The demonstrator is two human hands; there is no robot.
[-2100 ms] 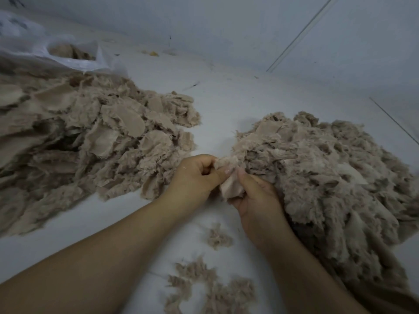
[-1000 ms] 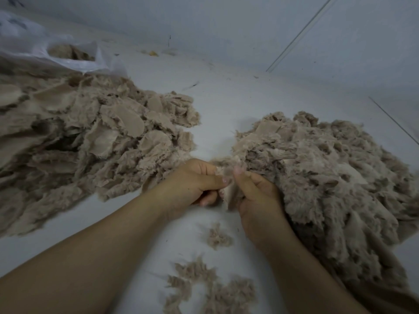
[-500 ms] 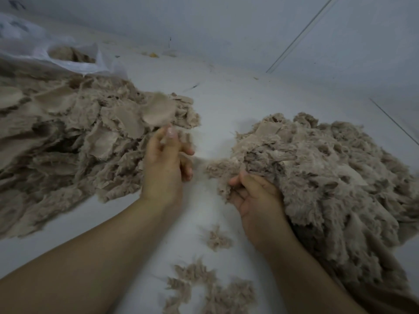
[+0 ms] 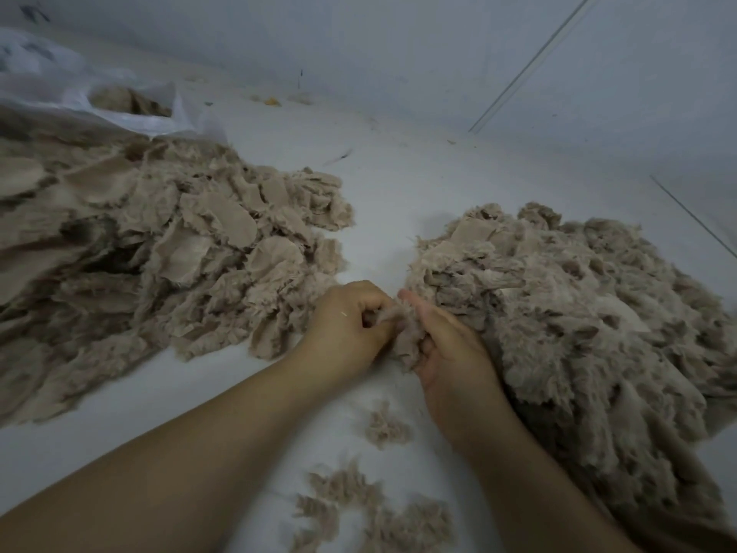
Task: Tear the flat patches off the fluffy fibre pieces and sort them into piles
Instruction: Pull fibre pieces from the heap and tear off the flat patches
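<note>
Both hands meet over the white table [image 4: 399,185], between two tan heaps. The left hand [image 4: 347,329] curls its fingers and pinches one edge of a fluffy fibre piece [image 4: 402,337]; the right hand [image 4: 450,349] grips the same piece, thumb on top. The pile of flat patches [image 4: 167,249] lies to the left, the fluffy pile [image 4: 590,321] to the right. Small fibre scraps [image 4: 371,508] lie near the forearms.

A white surface [image 4: 418,185] carries everything in view. At its far left edge lies a crumpled translucent plastic bag [image 4: 60,85], mouth open. A small orange scrap [image 4: 272,101] lies near the far edge, below a pale wall [image 4: 399,45] marked by a thin diagonal line [image 4: 530,61].
</note>
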